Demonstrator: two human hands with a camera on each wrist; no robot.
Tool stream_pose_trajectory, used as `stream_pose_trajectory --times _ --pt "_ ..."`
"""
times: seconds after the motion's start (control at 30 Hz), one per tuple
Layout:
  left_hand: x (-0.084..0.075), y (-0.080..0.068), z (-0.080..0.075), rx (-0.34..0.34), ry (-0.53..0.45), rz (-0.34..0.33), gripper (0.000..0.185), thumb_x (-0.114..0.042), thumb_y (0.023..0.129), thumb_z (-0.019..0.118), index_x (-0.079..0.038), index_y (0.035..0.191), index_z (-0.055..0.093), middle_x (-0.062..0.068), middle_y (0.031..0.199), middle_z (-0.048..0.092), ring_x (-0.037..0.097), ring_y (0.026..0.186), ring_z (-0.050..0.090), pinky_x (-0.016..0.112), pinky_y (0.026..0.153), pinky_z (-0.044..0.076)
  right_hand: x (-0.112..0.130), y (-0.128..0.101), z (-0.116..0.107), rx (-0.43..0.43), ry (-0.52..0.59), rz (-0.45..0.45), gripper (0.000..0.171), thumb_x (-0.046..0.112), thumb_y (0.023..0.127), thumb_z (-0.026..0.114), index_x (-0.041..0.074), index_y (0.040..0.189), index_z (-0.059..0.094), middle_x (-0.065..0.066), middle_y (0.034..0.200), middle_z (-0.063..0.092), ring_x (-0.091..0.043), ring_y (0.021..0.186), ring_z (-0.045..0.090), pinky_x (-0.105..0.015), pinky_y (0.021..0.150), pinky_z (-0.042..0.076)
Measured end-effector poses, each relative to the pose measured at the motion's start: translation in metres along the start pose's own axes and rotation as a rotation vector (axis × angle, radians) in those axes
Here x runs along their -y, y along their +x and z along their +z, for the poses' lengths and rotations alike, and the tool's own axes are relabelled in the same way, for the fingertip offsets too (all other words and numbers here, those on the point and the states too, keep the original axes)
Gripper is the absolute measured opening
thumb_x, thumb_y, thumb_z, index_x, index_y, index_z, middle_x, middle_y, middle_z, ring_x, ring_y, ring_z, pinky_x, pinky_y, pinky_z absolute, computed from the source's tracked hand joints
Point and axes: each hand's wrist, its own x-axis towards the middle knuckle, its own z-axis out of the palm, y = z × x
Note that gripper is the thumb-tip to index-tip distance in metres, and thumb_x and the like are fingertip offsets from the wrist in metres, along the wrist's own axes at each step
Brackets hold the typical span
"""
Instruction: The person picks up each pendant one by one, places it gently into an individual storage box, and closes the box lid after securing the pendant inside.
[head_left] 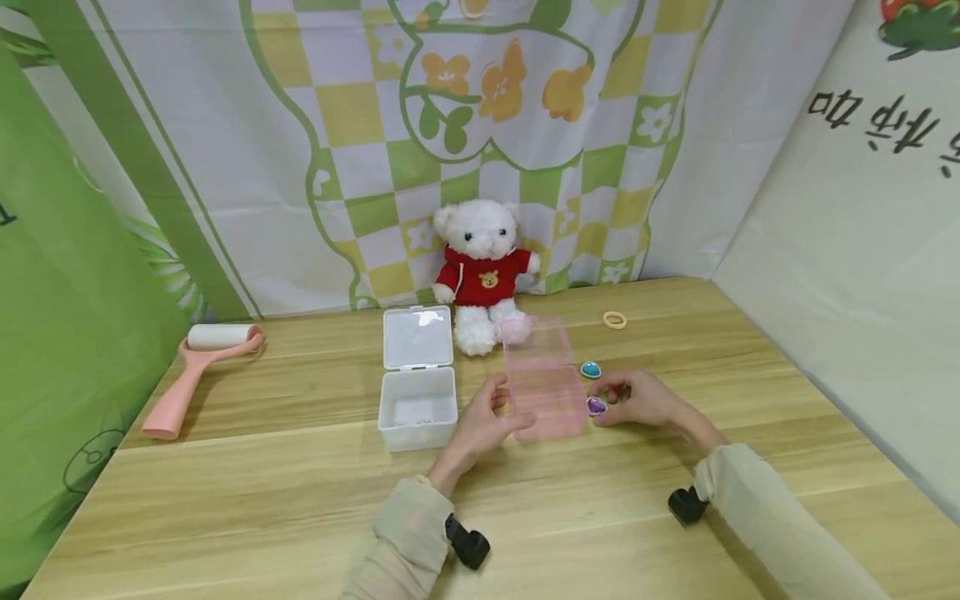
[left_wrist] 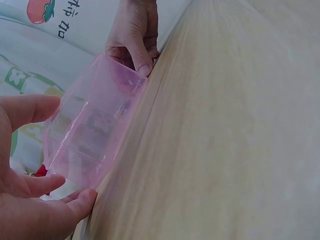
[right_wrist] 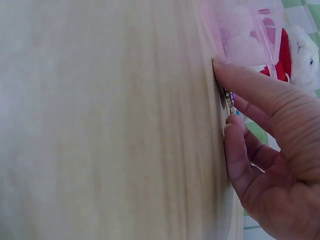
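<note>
A see-through pink plastic box (head_left: 551,408) with its lid raised stands on the table. My left hand (head_left: 487,421) holds it at its left side, thumb by the front corner and fingers along the side wall. Just right of the box, my right hand (head_left: 637,400) has thumb and fingertips around a purple gem (head_left: 596,406) with a silvery rim, low at the tabletop. In the right wrist view the gem (right_wrist: 230,100) shows partly between the thumb and the fingers. A teal gem (head_left: 591,369) lies behind it, near the right fingers.
A clear white box (head_left: 417,408) with its lid open stands left of my left hand. A white teddy bear (head_left: 483,267) in a red hoodie sits behind the boxes. A yellowish ring (head_left: 614,320) lies at the back right, a pink lint roller (head_left: 195,375) at the far left.
</note>
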Motion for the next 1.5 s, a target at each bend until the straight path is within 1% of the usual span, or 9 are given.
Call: stream_pose_trajectory --times 0.17,0.3,0.47,0.63,0.8,0.93,1.03,1.27,1.5 --pt "0.000 -0.001 -0.001 0.000 0.005 -0.008 0.078 -0.028 0.070 0.075 -0.008 0.135 0.037 0.016 0.125 0.049 0.030 0.116 0.044 0.043 0.094 0.037 0.004 -0.001 0.003 -0.015 -0.045 0.006 0.029 0.027 0.064 0.081 0.017 0.086 0.066 -0.001 0.072 0.056 -0.010 0.062 0.047 -0.022 0.055 0.040" --pt "0.002 -0.001 -0.001 0.007 -0.011 -0.013 0.078 -0.027 0.071 0.075 -0.007 0.135 0.036 0.016 0.126 0.048 0.030 0.117 0.043 0.043 0.095 0.036 0.006 -0.005 0.003 -0.014 -0.013 0.017 0.027 0.029 0.066 0.080 0.016 0.084 0.066 -0.001 0.072 0.057 -0.011 0.060 0.048 -0.022 0.053 0.040" --pt "0.001 -0.001 -0.002 0.019 -0.022 -0.016 0.076 -0.027 0.072 0.074 -0.007 0.135 0.036 0.014 0.128 0.047 0.029 0.118 0.042 0.042 0.098 0.034 0.010 -0.009 -0.003 0.009 0.164 0.090 0.033 0.027 0.072 0.075 0.006 0.095 0.064 -0.007 0.082 0.059 -0.015 0.066 0.055 -0.029 0.055 0.049" --pt "0.001 -0.001 -0.003 0.022 -0.031 -0.016 0.076 -0.027 0.072 0.074 -0.006 0.135 0.037 0.015 0.128 0.047 0.030 0.118 0.042 0.042 0.097 0.035 0.022 -0.006 -0.011 0.019 0.365 0.144 0.035 0.021 0.078 0.071 -0.002 0.101 0.059 -0.013 0.095 0.057 -0.020 0.083 0.060 -0.036 0.069 0.052" --pt "0.001 -0.001 -0.003 0.021 -0.027 -0.014 0.076 -0.027 0.072 0.074 -0.005 0.134 0.037 0.014 0.127 0.047 0.030 0.118 0.042 0.042 0.097 0.035 0.044 0.003 -0.023 0.041 0.592 0.124 0.035 0.013 0.083 0.064 -0.008 0.109 0.051 -0.013 0.104 0.051 -0.022 0.091 0.057 -0.036 0.079 0.049" --pt "0.001 0.001 -0.002 0.023 -0.033 -0.011 0.076 -0.026 0.071 0.075 -0.005 0.134 0.037 0.015 0.127 0.047 0.030 0.118 0.042 0.042 0.098 0.034 0.061 0.010 -0.033 0.076 0.739 0.126 0.032 0.009 0.086 0.060 -0.006 0.111 0.047 -0.009 0.104 0.052 -0.022 0.093 0.056 -0.033 0.079 0.049" --pt "0.001 0.001 -0.002 0.021 -0.036 -0.007 0.076 -0.026 0.071 0.075 -0.004 0.133 0.038 0.016 0.126 0.047 0.031 0.117 0.042 0.042 0.098 0.034 0.071 0.016 -0.035 0.103 0.741 0.119 0.031 0.009 0.086 0.059 -0.005 0.111 0.048 -0.008 0.103 0.055 -0.022 0.092 0.057 -0.035 0.080 0.049" --pt "0.000 0.001 -0.004 0.024 -0.043 -0.021 0.077 -0.027 0.071 0.074 -0.006 0.135 0.036 0.015 0.127 0.046 0.030 0.118 0.041 0.042 0.097 0.034 0.087 0.034 -0.024 0.183 0.664 0.113 0.035 0.010 0.083 0.064 -0.010 0.109 0.051 -0.018 0.105 0.059 -0.033 0.097 0.058 -0.051 0.090 0.040" --pt "0.001 0.001 -0.003 0.033 -0.025 0.004 0.073 -0.024 0.072 0.073 -0.006 0.134 0.038 0.014 0.126 0.048 0.031 0.116 0.042 0.043 0.096 0.035 0.090 0.047 -0.007 0.266 0.548 0.129 0.035 0.013 0.080 0.067 -0.007 0.106 0.055 -0.022 0.103 0.060 -0.032 0.095 0.058 -0.048 0.089 0.042"
